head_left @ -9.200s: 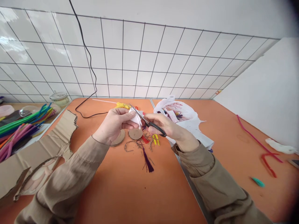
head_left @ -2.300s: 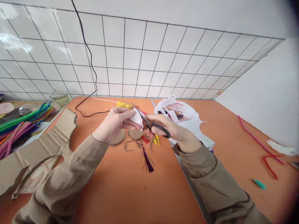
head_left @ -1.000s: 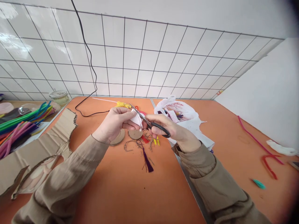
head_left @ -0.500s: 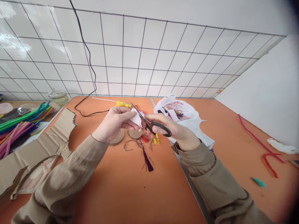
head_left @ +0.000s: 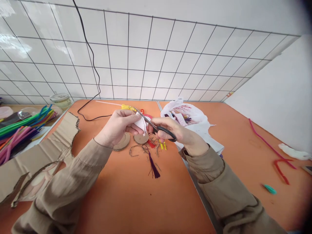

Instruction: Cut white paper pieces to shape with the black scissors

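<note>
My left hand pinches a small folded piece of white cloth over the orange table. Black-handled scissors are gripped by my right hand, their blades pointing up and left across the cloth. The blades look nearly closed. Below the hands lie two round cardboard discs, one under the cloth and another partly behind my left hand. A dark purple tassel rests nearer to me, with brown scraps and small red and yellow pieces around it.
A white plastic bag with items inside sits behind my right hand. Cut cardboard and colourful pipe cleaners are at the left. A black cable hangs down onto the table. Pink and red pipe cleaners lie at the right.
The scissors have turned slightly and their blades have come closer together. My right hand has moved a little to the left. My left hand still holds the cloth.
</note>
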Motion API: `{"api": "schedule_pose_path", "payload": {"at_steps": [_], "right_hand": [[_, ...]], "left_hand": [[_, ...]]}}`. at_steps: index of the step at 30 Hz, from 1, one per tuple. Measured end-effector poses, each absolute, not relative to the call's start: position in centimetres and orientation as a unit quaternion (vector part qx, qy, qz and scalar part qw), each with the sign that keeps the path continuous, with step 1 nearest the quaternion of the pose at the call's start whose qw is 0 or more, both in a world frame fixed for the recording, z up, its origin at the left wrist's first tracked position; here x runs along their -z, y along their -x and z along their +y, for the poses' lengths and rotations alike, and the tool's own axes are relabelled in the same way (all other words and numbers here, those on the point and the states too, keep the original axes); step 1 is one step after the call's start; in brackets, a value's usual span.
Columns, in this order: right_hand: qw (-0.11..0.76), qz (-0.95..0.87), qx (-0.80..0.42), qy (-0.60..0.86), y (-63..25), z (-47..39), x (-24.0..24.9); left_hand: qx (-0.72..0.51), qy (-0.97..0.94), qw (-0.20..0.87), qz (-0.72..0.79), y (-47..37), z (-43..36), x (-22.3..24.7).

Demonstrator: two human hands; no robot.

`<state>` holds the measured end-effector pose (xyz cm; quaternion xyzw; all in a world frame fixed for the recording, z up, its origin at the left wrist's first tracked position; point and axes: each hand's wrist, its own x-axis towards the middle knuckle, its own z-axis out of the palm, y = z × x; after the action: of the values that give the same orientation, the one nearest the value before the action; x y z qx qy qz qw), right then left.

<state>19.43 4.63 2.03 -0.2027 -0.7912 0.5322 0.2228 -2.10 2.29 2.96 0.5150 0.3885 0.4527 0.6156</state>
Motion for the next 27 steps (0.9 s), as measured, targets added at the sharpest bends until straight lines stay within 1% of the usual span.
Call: {"api": "schedule_pose_path", "payload": {"at_steps": [14,18,27], "right_hand": [[0.229,-0.789,-0.531,0.207,-19.39,4.12,-2.36],[0.236,-0.784,-0.535,0.206,-19.35,4.32,-2.06],[0.223,-0.779,-0.544,0.218,-19.37,4.45,-1.91]], "left_hand": [[-0.443,-0.551,0.591,0.389,1.81,2.03,-2.87],[-0.45,-0.54,0.592,0.394,1.81,2.02,-2.94],[-0.457,-0.526,0.596,0.399,1.97,2.12,-3.02]]}}
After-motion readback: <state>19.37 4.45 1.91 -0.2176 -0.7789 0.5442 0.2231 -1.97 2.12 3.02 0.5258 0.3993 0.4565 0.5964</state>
